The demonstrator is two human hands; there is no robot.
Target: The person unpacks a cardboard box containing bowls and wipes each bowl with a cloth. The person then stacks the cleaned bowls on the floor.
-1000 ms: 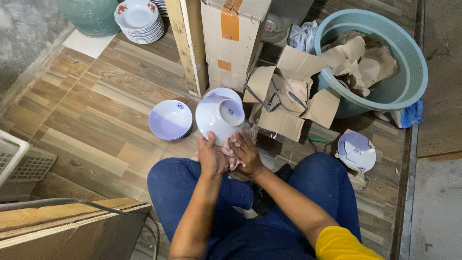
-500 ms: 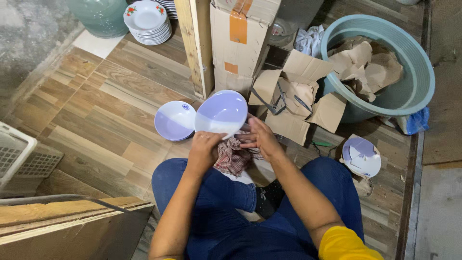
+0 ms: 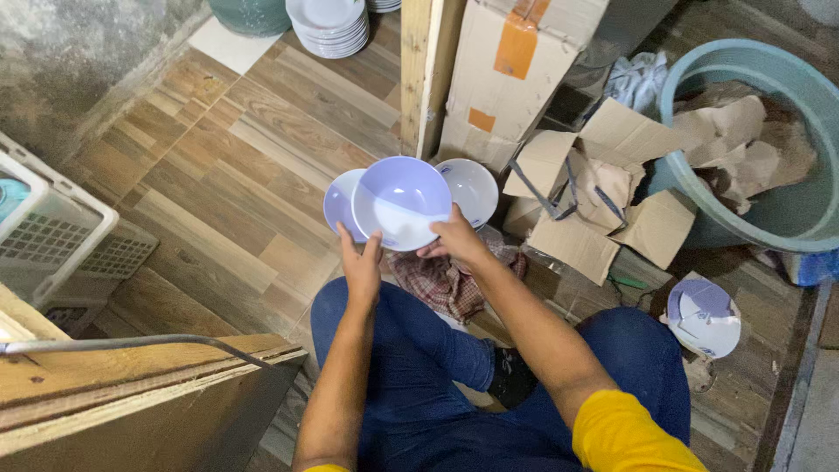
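I hold a pale lilac bowl (image 3: 400,199) between both hands, its inside turned up toward me. My left hand (image 3: 360,266) grips its lower left rim and my right hand (image 3: 454,240) its lower right rim. Behind it on the wooden floor lie a lilac bowl (image 3: 337,204) and a white bowl (image 3: 472,187). A reddish checked cloth (image 3: 446,281) rests on my lap beneath my right hand.
An open cardboard box (image 3: 603,194) lies at the right, a taller taped box (image 3: 516,70) behind it. A teal basin (image 3: 769,140) holds crumpled paper. Stacked plates (image 3: 330,24) stand at the back, a white crate (image 3: 52,229) left, broken bowl pieces (image 3: 704,316) right.
The bowl has turned from bottom-up to inside-up and shifted left in my hands. My right hand left the cloth and now grips the rim.
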